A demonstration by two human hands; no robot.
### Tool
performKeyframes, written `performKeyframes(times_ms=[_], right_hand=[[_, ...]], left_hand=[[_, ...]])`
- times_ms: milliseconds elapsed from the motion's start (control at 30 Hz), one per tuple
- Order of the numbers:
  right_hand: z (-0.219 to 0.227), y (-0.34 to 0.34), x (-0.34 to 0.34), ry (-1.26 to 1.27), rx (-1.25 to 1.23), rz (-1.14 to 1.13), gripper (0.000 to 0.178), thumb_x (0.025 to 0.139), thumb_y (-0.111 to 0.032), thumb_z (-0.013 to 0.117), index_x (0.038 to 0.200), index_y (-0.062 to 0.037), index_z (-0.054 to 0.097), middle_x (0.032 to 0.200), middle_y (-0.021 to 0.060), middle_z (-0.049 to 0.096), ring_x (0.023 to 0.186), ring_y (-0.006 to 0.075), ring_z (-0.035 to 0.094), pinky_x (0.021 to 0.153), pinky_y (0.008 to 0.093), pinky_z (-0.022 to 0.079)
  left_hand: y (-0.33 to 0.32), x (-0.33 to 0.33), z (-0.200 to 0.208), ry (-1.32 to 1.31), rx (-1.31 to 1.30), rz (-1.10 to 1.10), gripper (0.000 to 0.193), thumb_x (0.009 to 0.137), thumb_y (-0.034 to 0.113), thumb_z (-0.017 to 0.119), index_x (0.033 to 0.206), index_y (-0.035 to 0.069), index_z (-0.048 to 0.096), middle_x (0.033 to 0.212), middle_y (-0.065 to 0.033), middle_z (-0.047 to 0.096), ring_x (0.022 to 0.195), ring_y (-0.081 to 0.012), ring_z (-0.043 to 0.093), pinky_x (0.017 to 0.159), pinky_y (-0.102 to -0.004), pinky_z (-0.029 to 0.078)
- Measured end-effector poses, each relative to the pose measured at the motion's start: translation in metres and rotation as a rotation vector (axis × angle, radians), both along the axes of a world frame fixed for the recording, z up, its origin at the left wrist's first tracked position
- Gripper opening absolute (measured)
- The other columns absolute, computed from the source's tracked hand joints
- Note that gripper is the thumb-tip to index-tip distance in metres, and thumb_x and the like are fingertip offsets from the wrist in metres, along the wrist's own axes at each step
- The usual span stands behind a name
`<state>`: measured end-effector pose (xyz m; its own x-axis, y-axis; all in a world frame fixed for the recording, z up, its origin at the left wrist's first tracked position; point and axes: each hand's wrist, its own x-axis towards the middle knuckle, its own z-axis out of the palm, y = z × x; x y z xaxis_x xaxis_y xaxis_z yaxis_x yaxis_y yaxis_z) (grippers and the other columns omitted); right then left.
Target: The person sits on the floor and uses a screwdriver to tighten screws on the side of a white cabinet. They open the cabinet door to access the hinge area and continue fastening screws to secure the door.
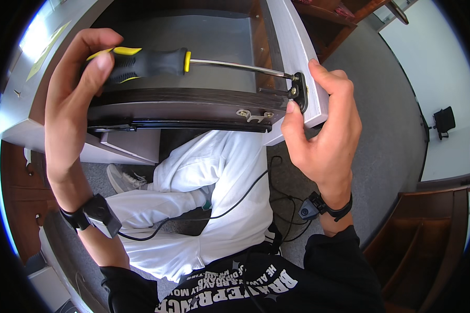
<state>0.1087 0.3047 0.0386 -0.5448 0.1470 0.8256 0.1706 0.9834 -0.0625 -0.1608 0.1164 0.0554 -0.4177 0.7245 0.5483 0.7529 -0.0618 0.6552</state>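
Observation:
My left hand is closed round the grey and yellow handle of a screwdriver. Its steel shaft runs to the right across the open drawer, and the tip meets a screw on a small black bracket. That bracket lies against the inner face of the pale drawer front. My right hand pinches the drawer front and bracket, with the thumb at the bracket's lower end and the index finger over the front's outer side. Along the drawer's near side run a black slide rail and a metal clip with screws.
A black cable trails from my left wrist device over my white trousers toward the floor. Another small device is strapped to my right wrist. A brown wooden cabinet stands at lower right. The grey cabinet body is at left.

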Motion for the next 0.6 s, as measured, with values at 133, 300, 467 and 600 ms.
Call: performKeyframes(times_ms=[133,300,467,600], right_hand=[[0.001,-0.001,0.0,-0.006,-0.001,-0.002,0.054,0.068,-0.005,0.073,0.119,0.0031,0.058,0.094,0.0149,0.057,0.075,0.0294,0.056,0.068,0.0385,0.046],[0.0,0.0,0.0,0.0,0.002,0.006,0.053,0.069,-0.005,0.073,0.119,0.003,0.058,0.095,0.0153,0.058,0.075,0.0299,0.056,0.068,0.0386,0.047],[-0.002,0.0,0.0,0.0,-0.016,-0.004,0.053,0.069,-0.005,0.073,0.12,0.0033,0.058,0.098,0.0165,0.059,0.076,0.0313,0.057,0.068,0.0388,0.048],[0.0,-0.002,0.001,-0.002,-0.009,-0.014,0.052,0.07,-0.004,0.073,0.119,0.0035,0.058,0.099,0.0171,0.06,0.077,0.0321,0.057,0.069,0.0389,0.048]], left_hand=[[0.008,0.004,0.0,-0.106,-0.029,0.081,0.039,0.105,0.041,0.053,0.108,0.005,0.067,0.102,-0.0022,0.064,0.095,-0.0091,0.058,0.091,-0.0212,0.041],[0.006,-0.001,0.001,0.024,0.076,-0.036,0.04,0.092,0.034,0.06,0.123,0.007,0.059,0.113,-0.0052,0.058,0.108,-0.0148,0.055,0.095,-0.0238,0.039],[-0.001,-0.005,0.002,0.03,0.061,-0.114,0.046,0.09,0.026,0.062,0.131,0.008,0.054,0.117,-0.0062,0.054,0.109,-0.0156,0.053,0.093,-0.0229,0.04],[0.004,0.003,-0.005,-0.036,0.081,-0.008,0.031,0.101,0.028,0.059,0.124,0.007,0.061,0.102,-0.0011,0.057,0.087,-0.0074,0.052,0.075,-0.018,0.04]])
